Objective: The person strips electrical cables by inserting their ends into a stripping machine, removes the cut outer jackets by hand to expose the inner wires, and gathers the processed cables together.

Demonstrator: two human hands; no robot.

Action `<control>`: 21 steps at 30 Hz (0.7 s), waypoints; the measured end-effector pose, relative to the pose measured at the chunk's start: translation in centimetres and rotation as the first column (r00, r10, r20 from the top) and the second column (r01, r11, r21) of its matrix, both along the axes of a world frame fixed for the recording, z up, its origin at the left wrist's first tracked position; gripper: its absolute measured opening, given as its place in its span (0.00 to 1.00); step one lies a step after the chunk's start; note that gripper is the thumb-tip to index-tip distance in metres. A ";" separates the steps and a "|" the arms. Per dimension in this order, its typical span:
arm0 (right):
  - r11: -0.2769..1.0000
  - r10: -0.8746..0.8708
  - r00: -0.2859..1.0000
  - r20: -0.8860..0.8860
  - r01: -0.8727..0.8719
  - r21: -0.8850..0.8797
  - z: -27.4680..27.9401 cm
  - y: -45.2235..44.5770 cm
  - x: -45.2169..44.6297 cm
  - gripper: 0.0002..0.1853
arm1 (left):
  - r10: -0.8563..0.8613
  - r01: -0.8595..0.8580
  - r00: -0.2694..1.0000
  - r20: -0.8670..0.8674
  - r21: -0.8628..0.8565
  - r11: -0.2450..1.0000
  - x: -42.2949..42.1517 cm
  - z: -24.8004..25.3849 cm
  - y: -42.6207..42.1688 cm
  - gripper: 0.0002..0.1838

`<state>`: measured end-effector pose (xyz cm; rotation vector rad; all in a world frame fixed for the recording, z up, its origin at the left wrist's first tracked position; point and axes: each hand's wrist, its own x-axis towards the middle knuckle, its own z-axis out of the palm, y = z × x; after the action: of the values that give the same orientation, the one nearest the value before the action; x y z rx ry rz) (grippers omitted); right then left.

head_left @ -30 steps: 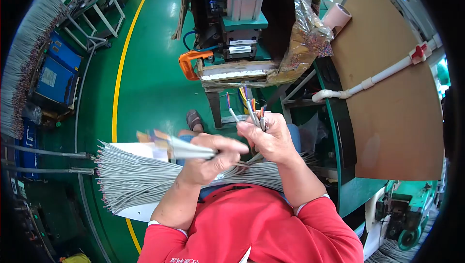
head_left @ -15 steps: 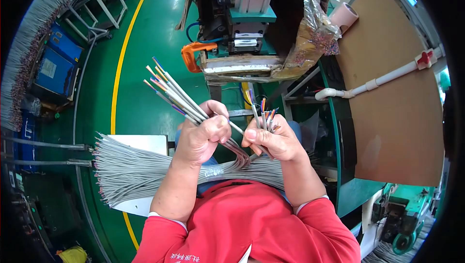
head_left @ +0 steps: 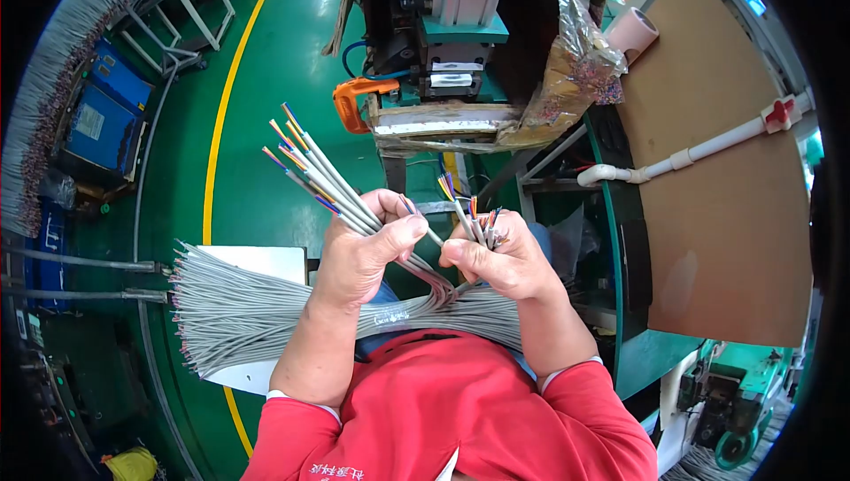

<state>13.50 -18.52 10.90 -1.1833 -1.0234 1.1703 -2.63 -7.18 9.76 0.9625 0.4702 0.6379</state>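
My left hand [head_left: 367,238] is closed around several grey cables [head_left: 323,176] whose stripped ends fan out to the upper left, showing coloured wires. Just right of it, my right hand [head_left: 500,255] grips a second group of grey cables [head_left: 478,226], their short coloured wires pointing up. One cable end shows between my left thumb and fingers, reaching across toward my right hand. Below both hands a large bundle of grey cables [head_left: 257,313] lies across my lap, its cut ends spread at the left over a white board [head_left: 266,261].
Ahead stands a press machine [head_left: 460,30] inside a torn cardboard box [head_left: 540,118], with an orange handle [head_left: 350,102] at its left. A brown panel [head_left: 708,180] with a white pipe [head_left: 708,146] is at the right. More cables [head_left: 53,83] hang at the far left beside blue bins [head_left: 106,136].
Over the last second the left-hand cables have swung up and my hands have drawn level. Since half a second ago my left thumb has straightened toward my right hand, near a cable end.
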 end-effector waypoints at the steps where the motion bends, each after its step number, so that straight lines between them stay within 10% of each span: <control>1: 1.000 -0.003 0.999 0.043 0.003 0.001 0.1 0.0 0.0 0.12 | 0.024 -0.023 0.999 0.025 -0.036 0.999 0.1 -0.1 -0.1 0.09; 6: 1.000 -0.028 0.996 0.087 0.028 0.004 0.5 -0.5 -0.5 0.12 | 0.172 -0.106 0.965 0.199 -0.304 0.947 0.0 -1.3 0.7 0.09; 11: 0.997 -0.062 0.997 0.056 0.059 0.051 0.2 -0.9 -0.4 0.10 | 0.122 -0.080 0.983 0.137 -0.277 0.957 0.1 -0.3 0.5 0.10; 14: 0.997 -0.083 0.994 0.072 0.082 0.013 -0.1 -0.6 -0.4 0.09 | -0.010 0.011 1.000 -0.028 0.025 1.000 0.1 -0.2 -0.2 0.10; 21: 0.997 -0.078 0.993 0.085 0.077 0.018 0.1 -0.5 -0.7 0.09 | 0.026 -0.006 0.991 0.132 -0.147 0.989 0.4 -0.8 -0.6 0.08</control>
<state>12.81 -18.98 10.99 -1.2599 -1.0393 1.0573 -2.23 -7.83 8.92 0.7721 0.4002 0.6685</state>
